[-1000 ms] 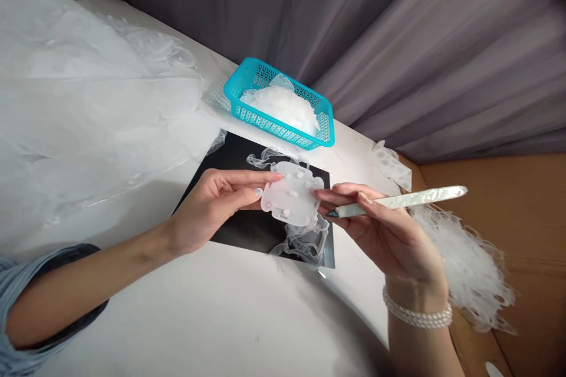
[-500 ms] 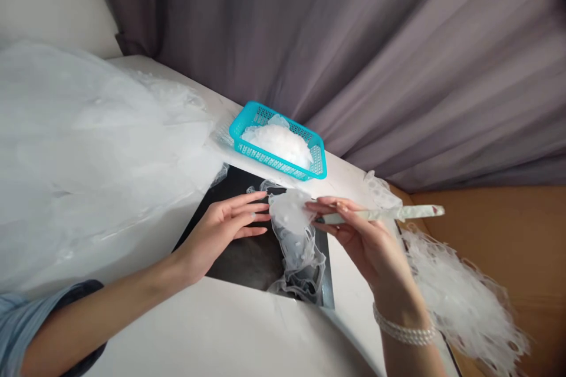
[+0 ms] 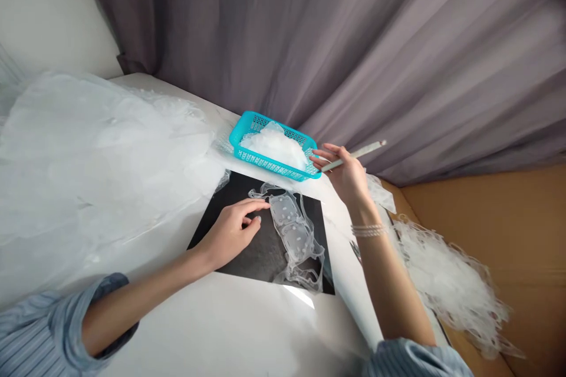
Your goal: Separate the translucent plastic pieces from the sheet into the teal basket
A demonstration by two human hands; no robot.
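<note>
On a black mat lies a strip of clear, soft, moulded sheet with two rounded-square panels and a ragged lacy border. My left hand rests at the strip's upper left edge, its forefinger stretched to touch it and the thumb apart. A slim, pale, pen-shaped tool is held in my right hand, above the right end of a turquoise basket. The other right fingers are spread. White translucent pieces are heaped inside the basket.
A large bulging mass of translucent plastic covers the left of the white table. Stringy clear scraps hang at the right edge, beside a tan panel. A grey curtain runs along the back.
My right hand has moved up and away from the strip to the basket. The whitish piece at its fingers is gone from there, uncovering the strip's upper panel. My left fingers have drawn closer together.
</note>
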